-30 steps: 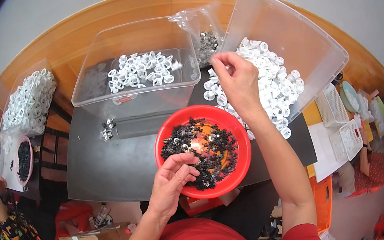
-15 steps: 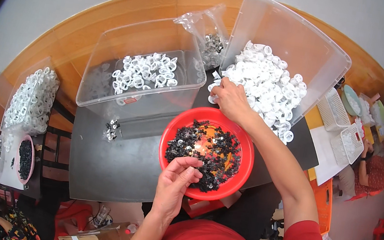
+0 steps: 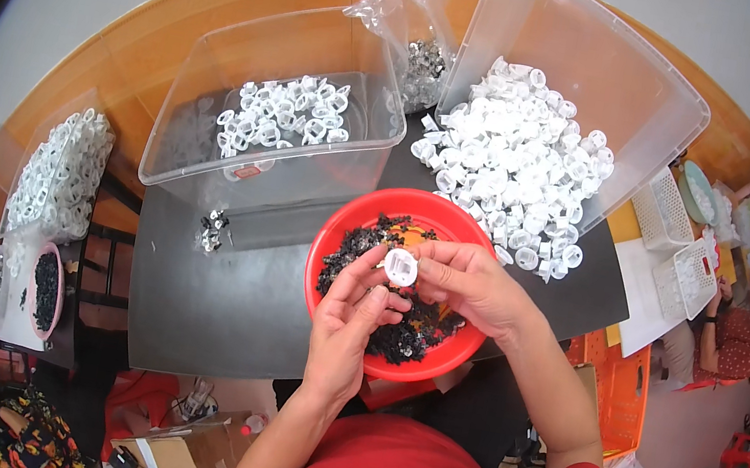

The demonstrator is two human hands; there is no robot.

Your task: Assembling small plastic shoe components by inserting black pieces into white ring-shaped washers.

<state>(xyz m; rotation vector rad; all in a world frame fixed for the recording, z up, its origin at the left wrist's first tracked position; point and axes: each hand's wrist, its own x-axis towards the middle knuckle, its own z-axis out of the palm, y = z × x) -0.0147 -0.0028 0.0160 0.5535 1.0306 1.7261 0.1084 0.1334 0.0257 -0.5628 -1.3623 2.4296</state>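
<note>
Over the red bowl (image 3: 314, 295), my right hand (image 3: 477, 289) pinches a round white plastic part (image 3: 400, 267) between thumb and fingers, its flat face with small slots turned up. My left hand (image 3: 348, 322) is just left of it, fingers curled and thumb bent in, the index fingertip against or very close to the part's edge. Whatever may be between the left fingers is too small or hidden to name. Small black pieces (image 3: 407, 339) fill much of the bowl beneath both hands. More white parts (image 3: 517, 159) are heaped in a tipped clear bin (image 3: 611, 70) beyond.
A clear bin (image 3: 182, 127) with several white ring-shaped parts (image 3: 281, 114) stands at the back left of the dark table (image 3: 201, 324). Behind sits a clear bag of metal pieces (image 3: 425, 66). A small cluster of parts (image 3: 212, 230) lies left. Two people sit nearby.
My right hand has come back from the heap to the bowl with a white part in it. My left hand has risen slightly to meet it, and the view has shifted a little.
</note>
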